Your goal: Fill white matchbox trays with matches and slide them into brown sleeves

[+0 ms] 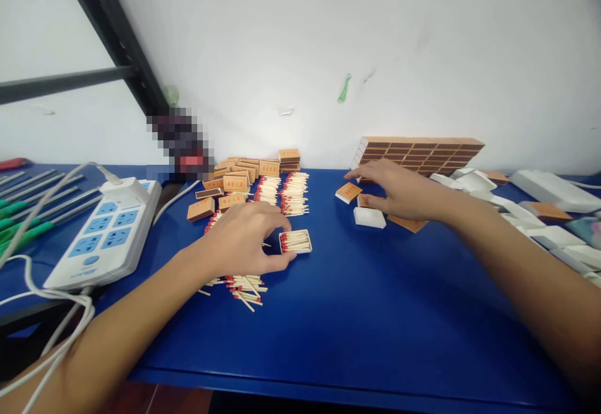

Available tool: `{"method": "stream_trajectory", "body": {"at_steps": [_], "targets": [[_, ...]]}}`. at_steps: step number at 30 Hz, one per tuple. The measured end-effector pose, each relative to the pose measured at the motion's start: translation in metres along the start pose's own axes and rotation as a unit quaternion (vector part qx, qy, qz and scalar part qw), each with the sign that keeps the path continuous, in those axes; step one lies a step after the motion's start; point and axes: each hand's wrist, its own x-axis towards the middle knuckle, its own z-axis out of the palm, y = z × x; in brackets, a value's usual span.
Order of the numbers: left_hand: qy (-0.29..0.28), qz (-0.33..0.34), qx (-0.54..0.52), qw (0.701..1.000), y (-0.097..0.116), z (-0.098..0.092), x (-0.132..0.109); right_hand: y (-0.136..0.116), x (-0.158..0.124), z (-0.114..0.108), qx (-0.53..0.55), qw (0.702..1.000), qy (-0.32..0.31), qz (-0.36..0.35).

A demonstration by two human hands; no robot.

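The match-filled tray serves as landmark: it lies open-topped in the left hand, red heads toward the palm. The work looks partway through. This tray is loaded but has no sleeve around it yet. Beyond it and to its left, a cluster of orange matchboxes sits against the wall, seemingly finished, though I cannot see inside them. Loose matches remain: two columns of matches just beyond the tray, and a scattered pile of matches nearer the person and to its left. Well to its right, a heap of white trays appears left to do, as may the stacked block of matchboxes beyond it on the right; whether those hold matches, I cannot tell.

The left forearm comes in from the near left of the tray, palm down, thumb and forefinger curved in a pinch across the tray's long sides. The right hand reaches in from the tray's far right, palm down, low over the blue surface. Its fingers are spread, the forefinger stretched toward a small orange matchbox, the thumb just above a white tray; no firm hold shows.
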Motion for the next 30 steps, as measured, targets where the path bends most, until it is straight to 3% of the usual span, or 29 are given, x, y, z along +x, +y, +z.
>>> {"method": "stream_trajectory", "body": {"at_steps": [5,14,19,23,30], "targets": [[0.034,0.029,-0.007,0.999,-0.005,0.002,0.001,0.002,0.007,0.021,0.003,0.999,-0.002,-0.035],[0.067,0.017,0.001,0.998,-0.007,0.002,0.003,-0.018,0.003,0.009,0.062,0.997,-0.042,0.014],[0.112,-0.008,0.004,0.994,-0.010,0.005,0.005,-0.037,0.002,0.004,0.124,0.992,0.020,0.003],[0.146,-0.019,-0.001,0.989,-0.012,0.005,0.005,-0.061,-0.001,0.000,0.213,0.976,0.019,-0.033],[0.151,-0.025,-0.032,0.988,-0.013,0.005,0.005,-0.079,0.000,0.013,0.316,0.947,0.056,-0.024]]}}
